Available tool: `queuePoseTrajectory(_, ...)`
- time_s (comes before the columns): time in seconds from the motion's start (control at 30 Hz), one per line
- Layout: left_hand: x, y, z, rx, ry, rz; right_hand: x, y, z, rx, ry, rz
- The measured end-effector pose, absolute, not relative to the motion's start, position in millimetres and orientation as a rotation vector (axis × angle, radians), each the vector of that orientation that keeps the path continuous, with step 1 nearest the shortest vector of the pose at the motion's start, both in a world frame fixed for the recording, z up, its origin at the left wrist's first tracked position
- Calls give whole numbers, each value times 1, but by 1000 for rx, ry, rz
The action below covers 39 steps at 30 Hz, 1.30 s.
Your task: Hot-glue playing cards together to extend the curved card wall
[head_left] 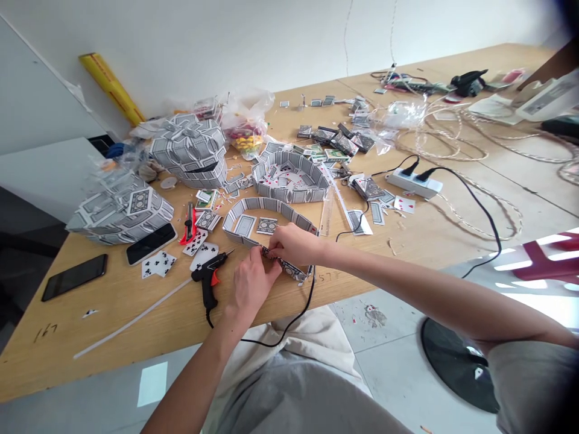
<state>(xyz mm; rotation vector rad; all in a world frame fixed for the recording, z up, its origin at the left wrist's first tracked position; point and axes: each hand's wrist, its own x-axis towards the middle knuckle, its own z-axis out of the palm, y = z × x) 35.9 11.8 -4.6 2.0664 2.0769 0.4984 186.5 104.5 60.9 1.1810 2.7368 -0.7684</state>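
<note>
Head view: the card ring, a low wall of joined playing cards, sits mid-frame near the front edge of the desk. The left hand and right hand meet at its near wall, fingertips pinching it; the fingers hide exactly which layer each one grips.

The wall looks thin, so too hard a squeeze or an uneven pull could crease a card or part a joint. The black glue gun lies just left of the left hand, its nozzle toward the ring; if hot, it could burn a wrist swinging that way. Its cord sags past the desk edge over the lap, where a snagging forearm or knee could drag the gun.

Two loose cards lie inside the ring. Close behind it, a larger card-walled tray limits room to push back. Left of centre, a red cutter and face-up cards crowd that side, with two phones farther left. Card-covered boxes fill the upper left; a power strip sits at right.
</note>
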Motion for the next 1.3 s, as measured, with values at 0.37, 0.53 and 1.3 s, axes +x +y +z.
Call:
queuePoseTrajectory(0.37,32,7,-15,2076,2130,448,185,99,63,1210,2768,-720)
queuePoseTrajectory(0.53,34,10,-14,2068,2124,443,185,100,60,1220,2765,-741)
queuePoseTrajectory(1.3,30,11,-13,1977,2082,453,184,101,57,1224,2789,-726)
